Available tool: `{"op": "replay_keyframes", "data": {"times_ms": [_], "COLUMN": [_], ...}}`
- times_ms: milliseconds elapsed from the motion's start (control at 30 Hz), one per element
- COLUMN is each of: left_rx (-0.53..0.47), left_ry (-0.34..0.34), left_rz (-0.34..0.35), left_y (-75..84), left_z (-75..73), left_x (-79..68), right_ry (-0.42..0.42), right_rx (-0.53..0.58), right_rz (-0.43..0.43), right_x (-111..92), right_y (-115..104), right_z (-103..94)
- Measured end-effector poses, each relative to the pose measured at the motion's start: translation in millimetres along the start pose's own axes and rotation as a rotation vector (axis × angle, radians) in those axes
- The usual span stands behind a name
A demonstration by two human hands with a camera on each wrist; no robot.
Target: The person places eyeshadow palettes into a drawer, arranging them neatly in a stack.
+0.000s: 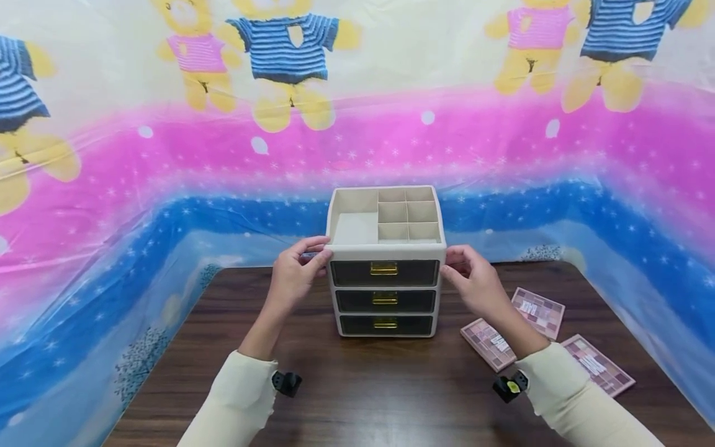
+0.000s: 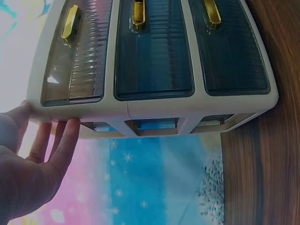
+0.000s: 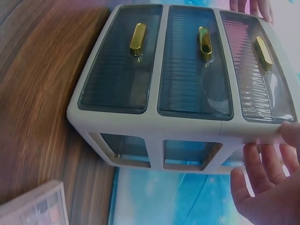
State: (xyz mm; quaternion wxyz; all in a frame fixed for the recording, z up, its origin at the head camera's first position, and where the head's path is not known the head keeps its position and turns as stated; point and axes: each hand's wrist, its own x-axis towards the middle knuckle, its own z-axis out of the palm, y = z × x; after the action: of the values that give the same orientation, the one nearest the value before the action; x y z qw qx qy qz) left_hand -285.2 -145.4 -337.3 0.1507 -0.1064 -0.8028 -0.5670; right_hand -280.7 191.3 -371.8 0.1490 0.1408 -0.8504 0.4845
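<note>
A cream desktop drawer organizer [image 1: 385,251] stands upright on the table, with dark see-through drawer fronts and gold handles. Its drawers are closed, and its open top has one wide section and several small compartments. My left hand [image 1: 295,273] grips its upper left side, thumb at the front edge. In the left wrist view the fingertips [image 2: 71,125] touch the side wall. On the opposite side my right hand [image 1: 475,279] holds the upper edge; the right wrist view shows its thumb at the front corner and bent fingers [image 3: 272,164] against the side.
Right of the organizer lie three pinkish palettes: one farther back [image 1: 539,312], one beneath the right forearm [image 1: 488,344] and one nearer the right edge [image 1: 599,365]. Behind the dark wooden table [image 1: 357,385] hangs a sheet [image 1: 385,136] printed with bears.
</note>
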Motion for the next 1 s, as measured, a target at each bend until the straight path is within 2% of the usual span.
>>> {"op": "replay_keyframes", "data": {"times_ms": [167, 333, 400, 500, 567, 667, 733, 833, 933, 1000], "left_rx": [-0.019, -0.044, -0.033, -0.018, -0.013, -0.037, -0.051, -0.059, -0.057, -0.058], "left_ry": [-0.013, -0.004, -0.001, -0.002, -0.002, -0.003, -0.002, -0.001, -0.009, -0.018], "left_rz": [0.022, 0.033, 0.039, 0.056, 0.069, 0.083, 0.086, 0.091, 0.099, 0.105], "left_y": [4.6, 6.2, 5.3, 3.4, 2.7, 1.4, 0.1, -1.5, -2.2, -2.2], "left_z": [14.0, 22.1, 24.5, 27.7, 28.1, 27.9, 27.1, 26.7, 27.9, 29.8], "left_x": [0.8, 1.6, 2.1, 2.7, 2.5, 2.3, 2.5, 2.8, 3.3, 3.6], "right_ry": [0.024, 0.040, 0.080, 0.208, 0.312, 0.412, 0.422, 0.387, 0.360, 0.355], "right_rx": [0.005, -0.033, -0.077, -0.135, -0.170, -0.253, -0.330, -0.457, -0.582, -0.668], "right_rz": [-0.013, -0.020, -0.018, -0.051, -0.120, -0.304, -0.435, -0.595, -0.695, -0.732], "right_x": [-4, -6, -8, -13, -17, -20, -21, -20, -18, -16], "right_y": [3, 5, 5, 3, -2, -10, -16, -23, -28, -31], "right_z": [-15.1, -20.6, -19.8, -15.2, -9.3, 2.4, 11.5, 26.2, 40.4, 48.5]}}
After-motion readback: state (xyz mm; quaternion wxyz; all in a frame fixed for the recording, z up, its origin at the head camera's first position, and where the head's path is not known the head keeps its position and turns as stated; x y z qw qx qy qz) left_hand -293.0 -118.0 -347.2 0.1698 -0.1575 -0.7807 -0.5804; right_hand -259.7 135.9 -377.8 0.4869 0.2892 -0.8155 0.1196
